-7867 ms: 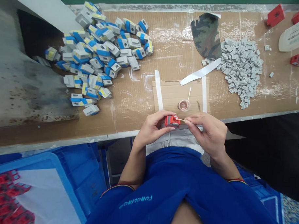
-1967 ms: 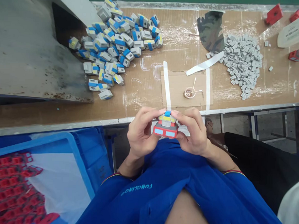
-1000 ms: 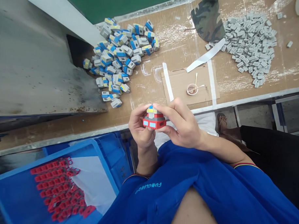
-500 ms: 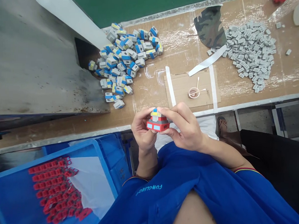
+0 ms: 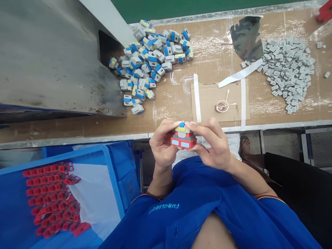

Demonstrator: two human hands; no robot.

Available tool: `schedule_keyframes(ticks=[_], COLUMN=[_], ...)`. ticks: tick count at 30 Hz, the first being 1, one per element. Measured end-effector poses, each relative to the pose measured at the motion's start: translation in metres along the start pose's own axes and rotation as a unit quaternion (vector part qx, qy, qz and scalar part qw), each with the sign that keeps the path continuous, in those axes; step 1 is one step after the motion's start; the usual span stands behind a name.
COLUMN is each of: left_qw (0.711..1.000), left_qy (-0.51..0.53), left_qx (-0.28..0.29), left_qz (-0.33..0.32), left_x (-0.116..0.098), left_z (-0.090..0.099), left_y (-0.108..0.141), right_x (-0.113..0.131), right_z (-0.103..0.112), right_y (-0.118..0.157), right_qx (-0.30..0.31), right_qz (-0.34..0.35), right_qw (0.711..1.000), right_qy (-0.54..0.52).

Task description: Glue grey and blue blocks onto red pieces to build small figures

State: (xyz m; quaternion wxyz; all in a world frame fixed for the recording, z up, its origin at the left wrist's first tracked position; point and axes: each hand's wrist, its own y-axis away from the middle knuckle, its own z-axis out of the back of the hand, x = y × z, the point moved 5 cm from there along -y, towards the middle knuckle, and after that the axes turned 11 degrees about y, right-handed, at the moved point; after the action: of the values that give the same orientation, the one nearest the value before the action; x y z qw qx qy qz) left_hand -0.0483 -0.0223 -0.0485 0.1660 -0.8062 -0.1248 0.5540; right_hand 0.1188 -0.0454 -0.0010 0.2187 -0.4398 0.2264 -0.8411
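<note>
A small red, grey and yellow toy part (image 5: 183,139) with light blue windows and a blue top is held between both hands, in front of my body. My left hand (image 5: 164,144) grips its left side, fingers at the top and thumb below. My right hand (image 5: 213,142) pinches it from the right, index fingertip at the top and thumb at the lower edge. Beyond the hands, a small cup (image 5: 221,106) with cotton swabs stands on a taped cardboard sheet (image 5: 205,104).
Grey, blue and yellow blocks (image 5: 149,58) are heaped at the table's left. Small grey pieces (image 5: 290,70) lie at the right beside a camouflage cloth (image 5: 247,38). A blue crate (image 5: 107,155) at lower left holds red parts (image 5: 54,193). Another person's foot (image 5: 245,146) shows at right.
The camera view has shifted, so the table items appear farther right. Both hands still hold the toy part in nearly the same grip.
</note>
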Motion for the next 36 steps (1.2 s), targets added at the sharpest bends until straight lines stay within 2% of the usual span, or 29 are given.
schedule_keyframes(ticks=[15, 29, 36], left_qw=[1.000, 0.999, 1.000], left_qy=[0.013, 0.011, 0.000], left_qx=[0.003, -0.029, -0.002], left_qz=[0.006, 0.038, 0.008], left_x=[0.001, 0.008, 0.003], left_z=[0.002, 0.012, 0.014], left_y=[-0.001, 0.005, 0.004], right_x=[-0.001, -0.003, -0.003], right_z=[-0.003, -0.009, -0.013], right_y=[0.000, 0.002, 0.004], right_qx=[0.003, 0.006, 0.006], right_qz=[0.000, -0.012, -0.010], right_qw=[1.000, 0.999, 0.999], right_qy=[-0.007, -0.029, -0.037])
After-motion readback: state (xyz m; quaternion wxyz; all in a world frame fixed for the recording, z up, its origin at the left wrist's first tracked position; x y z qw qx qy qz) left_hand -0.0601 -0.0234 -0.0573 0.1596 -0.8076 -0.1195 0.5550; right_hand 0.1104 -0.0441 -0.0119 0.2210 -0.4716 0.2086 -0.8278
